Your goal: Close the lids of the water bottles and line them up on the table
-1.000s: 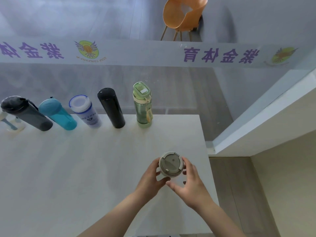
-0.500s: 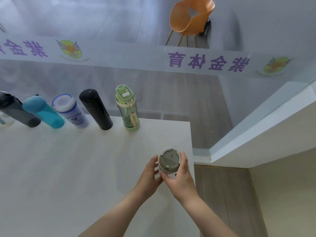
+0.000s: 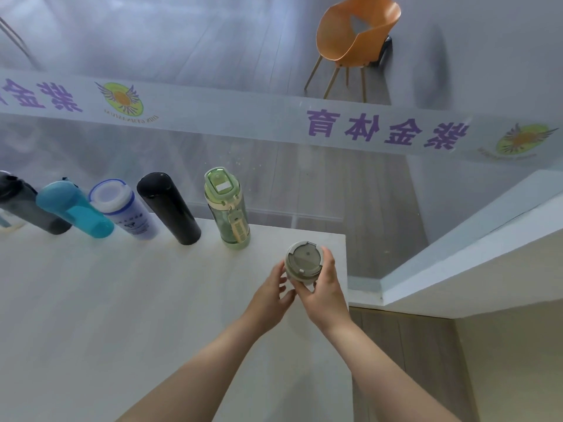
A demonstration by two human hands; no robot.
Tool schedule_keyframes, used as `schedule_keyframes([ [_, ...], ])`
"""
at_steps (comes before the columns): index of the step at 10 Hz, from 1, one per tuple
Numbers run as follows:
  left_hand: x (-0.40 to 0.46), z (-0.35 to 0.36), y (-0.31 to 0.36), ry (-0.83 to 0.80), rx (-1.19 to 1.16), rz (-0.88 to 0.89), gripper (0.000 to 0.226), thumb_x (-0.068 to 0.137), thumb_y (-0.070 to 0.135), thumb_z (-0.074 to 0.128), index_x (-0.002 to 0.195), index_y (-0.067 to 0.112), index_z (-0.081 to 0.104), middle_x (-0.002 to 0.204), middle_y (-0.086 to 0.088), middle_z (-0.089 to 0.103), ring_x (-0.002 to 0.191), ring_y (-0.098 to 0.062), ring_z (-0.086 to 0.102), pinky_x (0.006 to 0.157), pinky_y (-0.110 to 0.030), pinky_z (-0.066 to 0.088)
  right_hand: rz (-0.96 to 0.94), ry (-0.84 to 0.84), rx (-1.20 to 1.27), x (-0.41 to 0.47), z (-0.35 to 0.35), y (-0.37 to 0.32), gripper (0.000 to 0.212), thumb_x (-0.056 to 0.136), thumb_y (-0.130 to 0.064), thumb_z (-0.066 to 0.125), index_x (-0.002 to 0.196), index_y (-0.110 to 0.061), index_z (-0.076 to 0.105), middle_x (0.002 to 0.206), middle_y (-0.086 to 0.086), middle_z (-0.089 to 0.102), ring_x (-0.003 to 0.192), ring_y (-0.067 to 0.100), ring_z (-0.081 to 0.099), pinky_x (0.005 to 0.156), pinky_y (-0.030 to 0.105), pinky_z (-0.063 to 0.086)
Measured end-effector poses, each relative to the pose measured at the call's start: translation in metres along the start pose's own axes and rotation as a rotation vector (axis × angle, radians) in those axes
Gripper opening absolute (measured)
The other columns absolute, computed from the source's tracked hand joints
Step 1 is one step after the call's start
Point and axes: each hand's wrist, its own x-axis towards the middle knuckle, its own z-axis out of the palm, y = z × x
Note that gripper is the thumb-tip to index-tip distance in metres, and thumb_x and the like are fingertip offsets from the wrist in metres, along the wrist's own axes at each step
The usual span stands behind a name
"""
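A beige bottle with a grey-green lid stands upright near the table's far right corner. My right hand wraps its right side and holds it. My left hand rests against its left side, fingers curled on the body. Along the far edge of the white table stands a row of closed bottles: a dark grey one, a teal one, a white one with a blue rim, a black flask and a green clear bottle.
A glass wall with purple lettering runs just behind the table. The table's right edge drops to a wooden floor beside a white ledge. An orange chair stands beyond the glass.
Both hands have carried the beige bottle away from me, toward the far right corner, closer to the row. The view has shifted right.
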Motion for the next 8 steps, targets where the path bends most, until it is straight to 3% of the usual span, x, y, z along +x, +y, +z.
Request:
schedule_keyframes([
  [1,0.023,-0.006,0.006,0.004,-0.010,-0.003,0.063,0.092,0.014,0.060,0.145,0.025,0.029,0.137,0.009,0.049,0.127,-0.009,0.050,0.103,-0.023,0.042,0.004,0.009,0.017,0.028,0.000,-0.006,0.085,0.085,-0.034,0.070,0.147,-0.025,0.014,0.147,0.000,0.036,0.130,0.014,0.041,0.099,0.024,0.038],
  [3,0.062,-0.015,0.014,-0.046,-0.005,-0.020,0.070,0.092,0.007,0.057,0.151,0.021,0.022,0.145,-0.001,0.044,0.136,-0.013,0.041,0.111,-0.036,0.039,0.010,0.045,0.021,0.068,0.002,-0.007,0.085,0.084,-0.027,0.072,0.147,-0.023,0.016,0.142,0.002,0.040,0.125,0.016,0.046,0.095,0.025,0.039],
  [6,0.079,-0.016,0.014,-0.073,0.003,-0.035,0.075,0.090,0.006,0.057,0.151,0.027,0.018,0.144,0.006,0.042,0.138,-0.013,0.038,0.108,-0.026,0.035,0.031,0.078,0.006,0.083,0.001,-0.005,0.092,0.082,-0.029,0.074,0.149,-0.023,0.012,0.149,0.001,0.036,0.131,0.015,0.040,0.096,0.021,0.034],
  [8,0.072,-0.017,0.006,-0.057,0.039,-0.083,0.079,0.091,0.014,0.058,0.154,0.024,0.012,0.155,-0.002,0.031,0.138,-0.019,0.038,0.112,-0.038,0.036,0.081,0.121,-0.019,0.077,-0.010,-0.008,0.105,0.077,-0.041,0.077,0.151,-0.020,0.006,0.154,0.006,0.023,0.142,0.018,0.023,0.102,0.022,0.024],
])
